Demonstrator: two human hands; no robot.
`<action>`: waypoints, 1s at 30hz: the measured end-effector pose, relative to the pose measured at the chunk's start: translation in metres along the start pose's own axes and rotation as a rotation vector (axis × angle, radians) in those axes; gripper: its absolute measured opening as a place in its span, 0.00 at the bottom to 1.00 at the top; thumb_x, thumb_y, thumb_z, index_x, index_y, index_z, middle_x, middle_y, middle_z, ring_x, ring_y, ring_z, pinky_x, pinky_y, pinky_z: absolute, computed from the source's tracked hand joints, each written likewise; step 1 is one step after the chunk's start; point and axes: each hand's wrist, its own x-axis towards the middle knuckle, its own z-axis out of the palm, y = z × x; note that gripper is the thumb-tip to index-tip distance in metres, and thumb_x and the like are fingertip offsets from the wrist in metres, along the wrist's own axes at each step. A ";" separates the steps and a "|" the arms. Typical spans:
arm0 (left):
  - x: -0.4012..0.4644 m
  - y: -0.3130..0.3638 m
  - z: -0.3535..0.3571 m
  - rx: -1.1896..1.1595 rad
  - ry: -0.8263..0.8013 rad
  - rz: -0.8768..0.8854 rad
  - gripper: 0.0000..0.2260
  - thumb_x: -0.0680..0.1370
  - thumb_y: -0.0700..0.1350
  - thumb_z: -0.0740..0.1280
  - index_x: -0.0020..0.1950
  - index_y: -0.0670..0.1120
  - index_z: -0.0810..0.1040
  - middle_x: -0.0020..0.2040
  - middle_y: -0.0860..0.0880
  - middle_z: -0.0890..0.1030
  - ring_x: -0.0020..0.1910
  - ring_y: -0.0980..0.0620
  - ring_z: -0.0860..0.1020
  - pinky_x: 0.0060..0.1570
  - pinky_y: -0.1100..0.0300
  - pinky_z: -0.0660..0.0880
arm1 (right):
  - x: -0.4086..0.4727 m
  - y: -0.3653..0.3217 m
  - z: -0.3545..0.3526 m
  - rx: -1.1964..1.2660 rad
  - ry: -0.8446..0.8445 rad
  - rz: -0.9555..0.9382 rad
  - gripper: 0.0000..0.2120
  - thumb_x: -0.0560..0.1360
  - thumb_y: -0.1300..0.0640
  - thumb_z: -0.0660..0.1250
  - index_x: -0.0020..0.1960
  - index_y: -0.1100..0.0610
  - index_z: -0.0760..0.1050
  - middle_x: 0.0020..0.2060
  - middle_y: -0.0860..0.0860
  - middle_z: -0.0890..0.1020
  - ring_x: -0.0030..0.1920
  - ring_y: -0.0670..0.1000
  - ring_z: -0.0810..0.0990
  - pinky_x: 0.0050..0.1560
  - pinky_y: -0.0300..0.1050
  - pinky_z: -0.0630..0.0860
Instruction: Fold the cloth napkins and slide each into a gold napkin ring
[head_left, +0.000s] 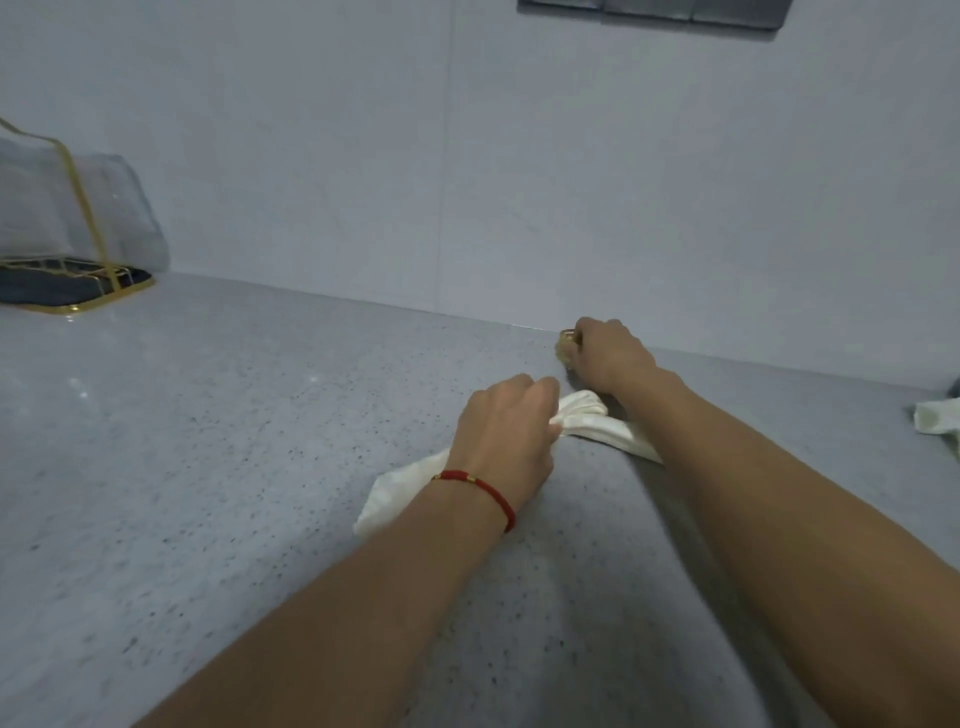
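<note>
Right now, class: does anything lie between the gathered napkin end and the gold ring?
Nothing visible does. The left hand grips the white napkin at its gathered middle; the right hand holds the gold ring just beyond, over bare counter.

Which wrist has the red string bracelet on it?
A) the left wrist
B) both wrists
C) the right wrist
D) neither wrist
A: the red bracelet circles the wrist of the left hand, which grips the white napkin; the right hand's wrist is bare.
</note>
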 end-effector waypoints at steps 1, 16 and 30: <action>0.000 -0.001 0.001 0.000 0.007 0.019 0.05 0.79 0.45 0.67 0.51 0.46 0.74 0.49 0.47 0.78 0.48 0.46 0.75 0.47 0.54 0.71 | -0.009 0.006 -0.005 0.030 0.023 -0.037 0.13 0.84 0.51 0.57 0.62 0.57 0.73 0.61 0.59 0.71 0.46 0.59 0.77 0.51 0.50 0.72; -0.036 0.015 -0.022 -0.022 0.192 0.152 0.10 0.69 0.33 0.74 0.36 0.42 0.74 0.32 0.44 0.73 0.31 0.44 0.71 0.30 0.53 0.69 | -0.232 0.111 -0.059 1.262 0.436 0.476 0.14 0.77 0.54 0.73 0.60 0.56 0.75 0.50 0.54 0.85 0.47 0.52 0.85 0.48 0.47 0.83; -0.046 0.016 -0.039 -0.120 0.389 0.164 0.05 0.72 0.37 0.76 0.41 0.42 0.80 0.40 0.47 0.81 0.39 0.45 0.78 0.38 0.52 0.75 | -0.239 0.119 -0.058 1.201 0.320 0.343 0.21 0.76 0.58 0.73 0.66 0.51 0.72 0.51 0.50 0.83 0.52 0.55 0.84 0.58 0.53 0.80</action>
